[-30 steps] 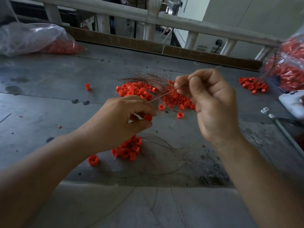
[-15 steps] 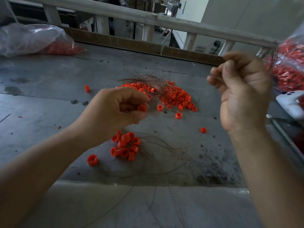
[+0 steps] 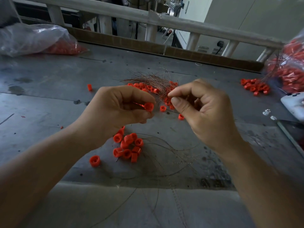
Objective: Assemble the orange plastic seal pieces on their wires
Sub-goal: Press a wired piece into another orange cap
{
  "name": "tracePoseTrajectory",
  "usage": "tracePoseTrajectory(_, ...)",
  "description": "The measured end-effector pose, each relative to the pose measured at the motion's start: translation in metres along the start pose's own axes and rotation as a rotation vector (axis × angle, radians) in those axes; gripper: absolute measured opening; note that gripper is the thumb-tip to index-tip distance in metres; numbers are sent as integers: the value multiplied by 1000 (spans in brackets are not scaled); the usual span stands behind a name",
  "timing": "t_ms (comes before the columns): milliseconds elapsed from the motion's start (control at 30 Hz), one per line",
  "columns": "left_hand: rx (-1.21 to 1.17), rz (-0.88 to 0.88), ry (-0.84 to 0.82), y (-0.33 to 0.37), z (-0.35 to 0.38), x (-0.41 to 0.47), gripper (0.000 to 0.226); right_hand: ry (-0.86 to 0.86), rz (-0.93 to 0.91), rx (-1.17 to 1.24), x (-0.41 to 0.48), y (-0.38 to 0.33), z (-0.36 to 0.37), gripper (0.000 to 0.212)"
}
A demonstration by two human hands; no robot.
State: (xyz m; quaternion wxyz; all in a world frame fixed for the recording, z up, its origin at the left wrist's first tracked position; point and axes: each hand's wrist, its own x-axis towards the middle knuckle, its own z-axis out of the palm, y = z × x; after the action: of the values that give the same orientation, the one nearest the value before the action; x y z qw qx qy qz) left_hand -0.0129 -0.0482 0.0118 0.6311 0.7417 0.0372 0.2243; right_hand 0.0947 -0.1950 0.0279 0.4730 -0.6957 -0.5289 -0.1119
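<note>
My left hand [image 3: 115, 111] pinches an orange seal piece [image 3: 148, 106] between thumb and fingers above the grey table [image 3: 41, 112]. My right hand [image 3: 200, 109] is close beside it, thumb and forefinger pinched together near the seal; a thin wire in that pinch is too fine to make out. Behind the hands lies a bundle of copper wires [image 3: 148, 79] on a heap of loose orange seals [image 3: 143, 86]. A small cluster of seals with wires attached [image 3: 128, 147] lies under my left wrist, its wires [image 3: 167, 145] trailing right.
A clear bag of orange seals [image 3: 37, 40] lies at the back left, another bag [image 3: 291, 66] at the right edge with a small pile [image 3: 255, 87] beside it. A white device [image 3: 292, 102] sits at the right. A railing [image 3: 164, 20] runs behind the table.
My right hand has come down and left from its raised position at the right, back to the seal held in my left hand. The left hand has stayed in place.
</note>
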Motion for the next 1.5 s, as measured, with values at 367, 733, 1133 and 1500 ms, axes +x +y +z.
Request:
tracePoseTrajectory(367, -25, -9, 13, 2, 0, -1, 32, -69, 23, 0, -3, -5, 7, 7)
tracePoseTrajectory(733, -2, 65, -9, -1, 1, -2, 28, -167, 59, 19, -6, -9, 15, 6)
tracePoseTrajectory(1133, -165, 5, -39, 4, 1, -4, 25, -131, 124, -5, -5, -9, 10, 9)
tracePoseTrajectory(1500, -310, -62, -35, 7, 1, -4, 27, -112, 156, -7, -4, -7, 7, 8)
